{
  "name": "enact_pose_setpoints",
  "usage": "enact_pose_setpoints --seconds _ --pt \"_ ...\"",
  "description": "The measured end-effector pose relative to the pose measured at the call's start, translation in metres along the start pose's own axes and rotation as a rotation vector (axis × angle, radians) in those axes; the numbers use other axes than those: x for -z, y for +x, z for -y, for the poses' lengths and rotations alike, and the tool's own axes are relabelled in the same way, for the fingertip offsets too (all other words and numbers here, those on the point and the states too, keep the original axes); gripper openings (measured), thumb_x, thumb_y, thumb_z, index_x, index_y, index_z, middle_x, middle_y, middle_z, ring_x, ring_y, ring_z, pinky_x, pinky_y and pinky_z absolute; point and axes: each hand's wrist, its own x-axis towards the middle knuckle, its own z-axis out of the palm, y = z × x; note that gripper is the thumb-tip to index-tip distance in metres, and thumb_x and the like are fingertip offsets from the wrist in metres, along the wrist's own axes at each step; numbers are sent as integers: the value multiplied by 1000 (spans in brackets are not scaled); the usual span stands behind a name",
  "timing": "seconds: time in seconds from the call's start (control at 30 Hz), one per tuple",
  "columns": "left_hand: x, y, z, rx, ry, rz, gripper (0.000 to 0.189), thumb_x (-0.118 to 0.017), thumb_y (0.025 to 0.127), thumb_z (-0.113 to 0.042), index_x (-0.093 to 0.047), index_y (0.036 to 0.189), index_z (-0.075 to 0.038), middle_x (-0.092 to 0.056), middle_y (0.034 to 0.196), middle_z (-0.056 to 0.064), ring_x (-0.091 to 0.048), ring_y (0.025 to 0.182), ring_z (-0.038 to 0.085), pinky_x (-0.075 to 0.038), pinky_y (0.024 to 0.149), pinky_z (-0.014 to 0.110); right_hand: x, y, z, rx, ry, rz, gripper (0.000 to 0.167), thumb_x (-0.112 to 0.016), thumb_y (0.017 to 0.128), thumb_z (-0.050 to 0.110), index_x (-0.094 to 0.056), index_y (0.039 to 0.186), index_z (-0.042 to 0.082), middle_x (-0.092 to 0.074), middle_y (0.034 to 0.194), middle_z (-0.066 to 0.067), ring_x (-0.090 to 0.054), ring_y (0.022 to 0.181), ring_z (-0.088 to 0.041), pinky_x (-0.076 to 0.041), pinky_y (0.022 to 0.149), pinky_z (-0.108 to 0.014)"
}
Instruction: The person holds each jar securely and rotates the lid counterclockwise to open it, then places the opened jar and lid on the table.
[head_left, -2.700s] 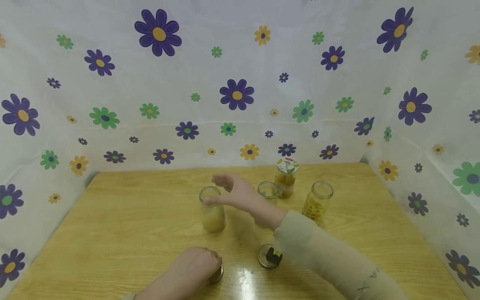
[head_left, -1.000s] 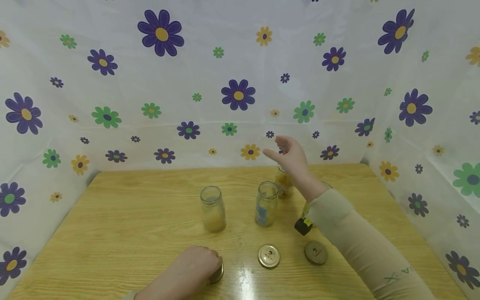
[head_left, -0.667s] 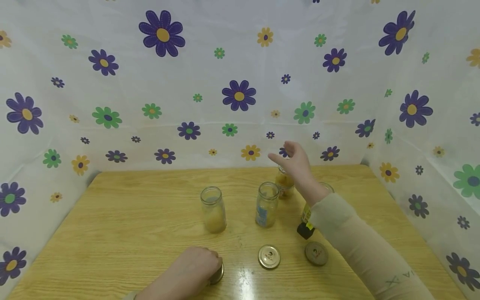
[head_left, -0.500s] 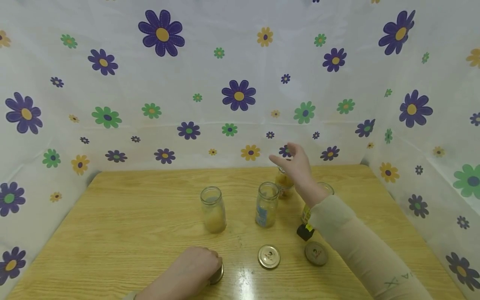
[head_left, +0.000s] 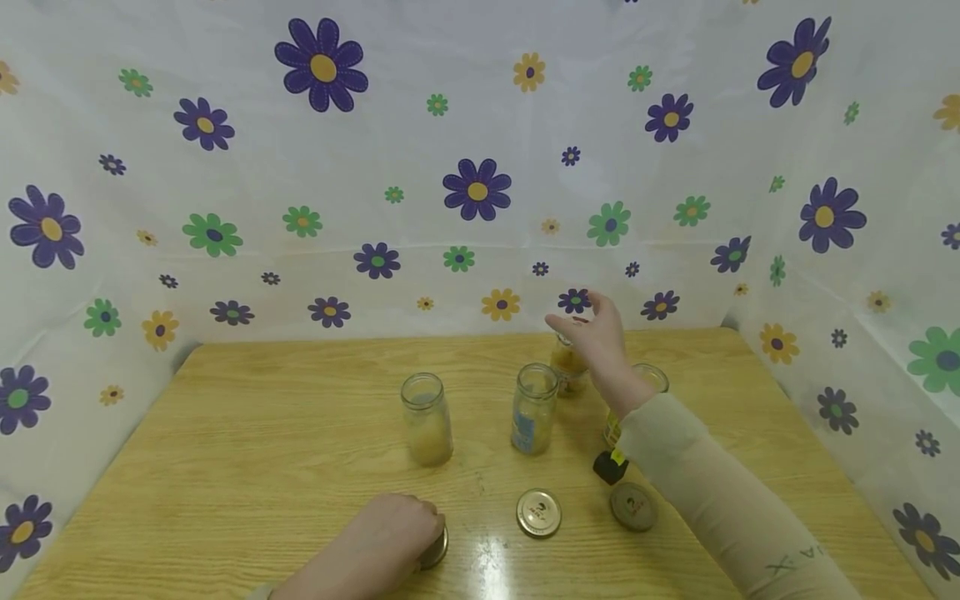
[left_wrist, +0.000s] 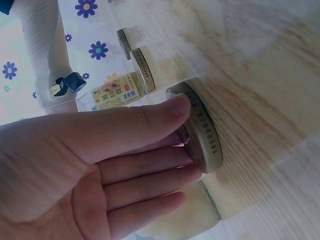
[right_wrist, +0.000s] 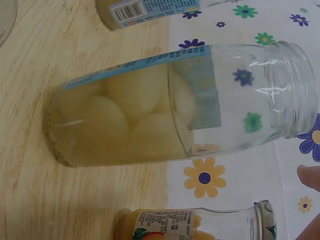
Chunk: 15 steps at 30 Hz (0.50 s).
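"Since a few seconds ago, the right hand [head_left: 597,337] has crossed from the open clear-glass jar at left [head_left: 427,427] to a capped clear-glass jar with yellow-orange contents [head_left: 567,367]."

"Gripping it?"

"Thumb and fingers are spread near its top; whether they touch, I can't tell. It stands upright at the back right of the wooden table [head_left: 247,433]."

"And the left hand [head_left: 382,533]?"

"Pinches a round, dull-gold metal lid [left_wrist: 207,135]; the characters round its rim are too small to read."

"Other writing?"

"Illegible lettering on a second gold-coloured lid [head_left: 538,512], a barcode on a blue paper label [right_wrist: 165,9], green letters X and A on the cream sleeve [head_left: 720,492]."
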Motion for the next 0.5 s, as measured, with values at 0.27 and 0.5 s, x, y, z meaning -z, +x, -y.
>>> enact_pose_setpoints --seconds 0.27,0.5 --pt "0 0 0 3 -3 6 44 -79 62 2 -44 55 -23 -43 57 -14 -28 54 0 -27 46 19 -6 4 -12 -74 25 -25 105 -79 97 31 -7 171 11 -13 180 -10 -17 166 -33 -18 136 -49" --pt "1 -1 1 11 -38 34 45 -80 64 3 -44 55 -23 -42 57 -14 -27 56 0 -26 47 18 -13 9 -22 -102 18 -49 107 -81 95 31 -8 171 10 -16 179 -13 -18 165 -36 -17 136 -51"
